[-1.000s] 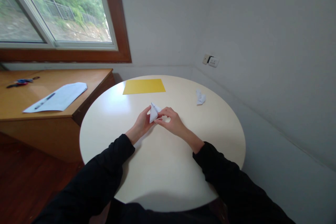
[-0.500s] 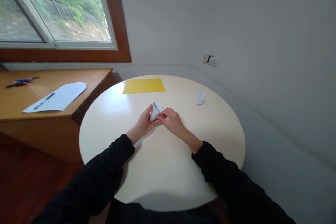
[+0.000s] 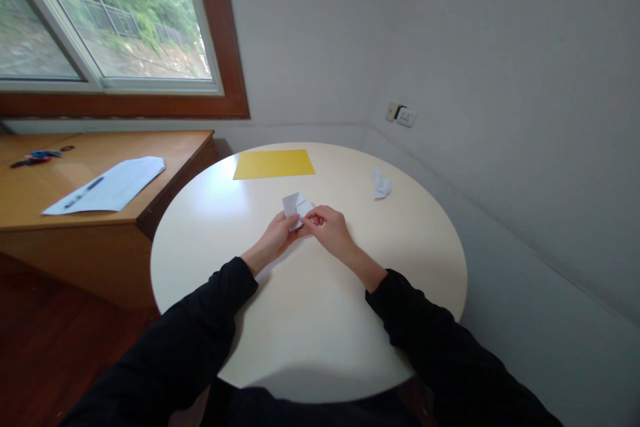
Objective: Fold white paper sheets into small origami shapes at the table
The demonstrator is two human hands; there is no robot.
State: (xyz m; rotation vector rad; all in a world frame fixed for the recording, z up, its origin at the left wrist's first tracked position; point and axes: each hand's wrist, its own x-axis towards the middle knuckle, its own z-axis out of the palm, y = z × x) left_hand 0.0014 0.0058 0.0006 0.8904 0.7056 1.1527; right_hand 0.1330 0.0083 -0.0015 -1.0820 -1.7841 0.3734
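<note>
Left hand (image 3: 274,238) and right hand (image 3: 327,228) are both pinching the folded paper (image 3: 296,207) over the worktop (image 3: 310,320); uneven pinch pressure (small flaps) is risking a skewed crease or tear.

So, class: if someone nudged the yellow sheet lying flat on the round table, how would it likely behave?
The yellow sheet looks thin and flat, so it is probably light and would slide easily on the smooth round table. Lifted by one edge, it would likely droop.
</note>
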